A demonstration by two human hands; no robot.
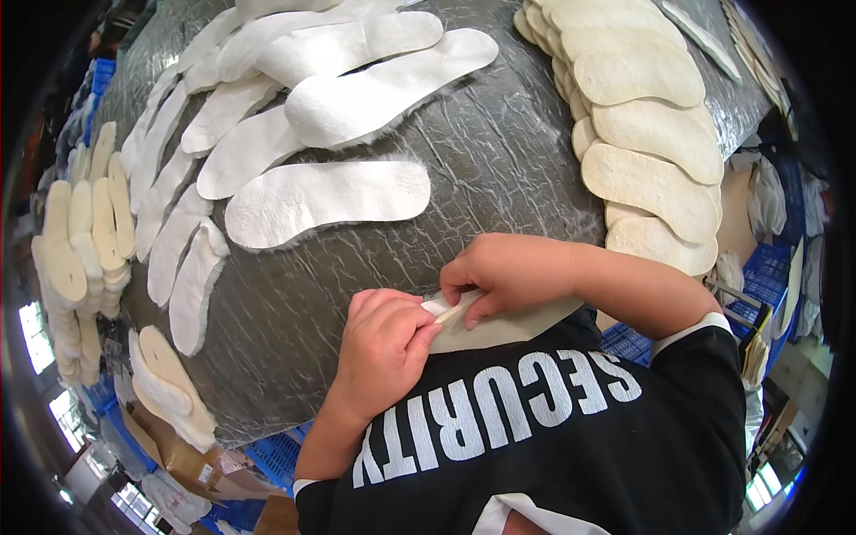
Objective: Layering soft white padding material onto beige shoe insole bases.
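Close against my body at the table's near edge lies a cream insole, with a paler white layer showing at its left end. My left hand is closed in a pinch on that left end, thumb against the edge. From above, my right hand pinches the same piece, its thumb and fingertips pressed onto the surface just right of the left hand. The fingers partly hide the left end. Beyond my hands, a white fleecy insole rests flat on the table, apart from them.
Several white fluffy insoles overlap at the back left of the dark, wrinkled table cover. A long overlapping row of cream insoles lies at the right. Stacked insoles stand at far left, and a blue crate is at right.
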